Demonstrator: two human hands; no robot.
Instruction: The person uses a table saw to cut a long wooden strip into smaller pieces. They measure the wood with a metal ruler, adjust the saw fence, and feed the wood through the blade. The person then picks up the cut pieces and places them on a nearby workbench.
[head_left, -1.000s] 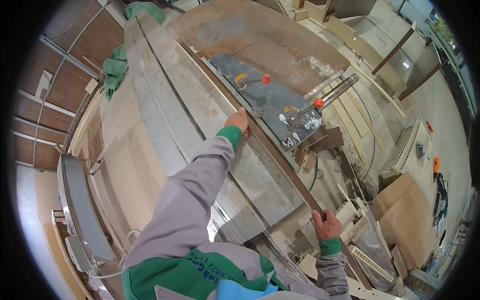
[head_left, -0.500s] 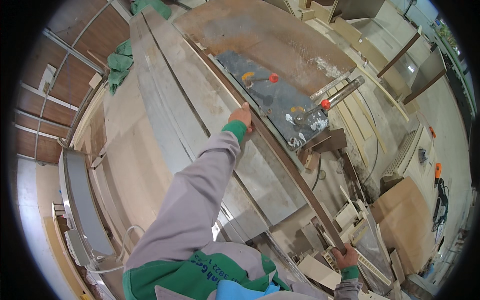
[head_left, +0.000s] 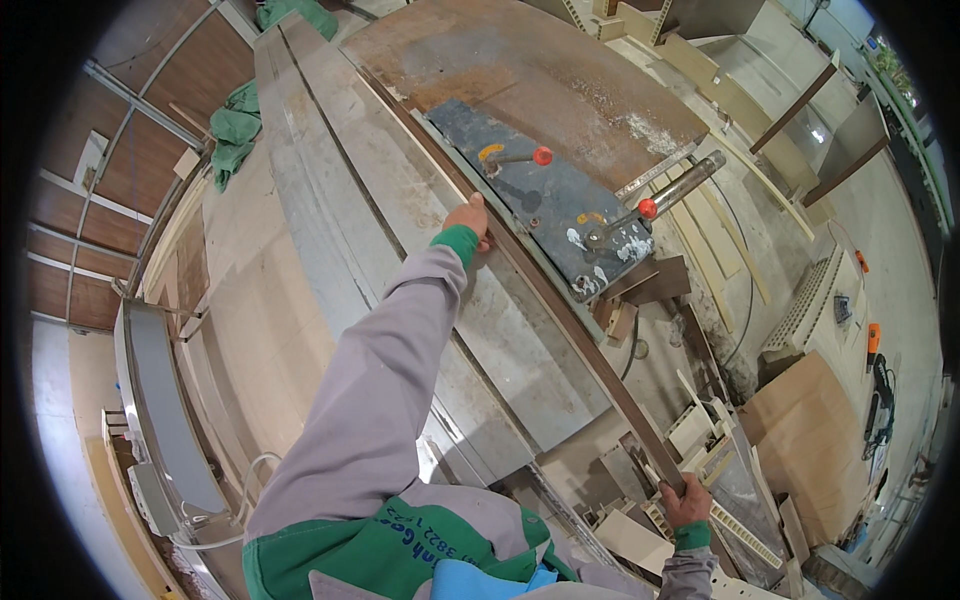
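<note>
Nearby, dark plate (head_left: 548,205) flanks brown strip (head_left: 625,400), offcuts (head_left: 635,540) crowd right grip (head_left: 688,503) clasping it; left grip (head_left: 464,222), cannot tell.

A bare left hand (head_left: 466,220) rests against a long, narrow brown strip (head_left: 598,365) lying along a grey metal worktop (head_left: 525,385); the right hand (head_left: 688,502) closes its fingers around it lower down. Beside the strip sits a dark-grey metal plate (head_left: 545,210) with red-knobbed levers.
</note>
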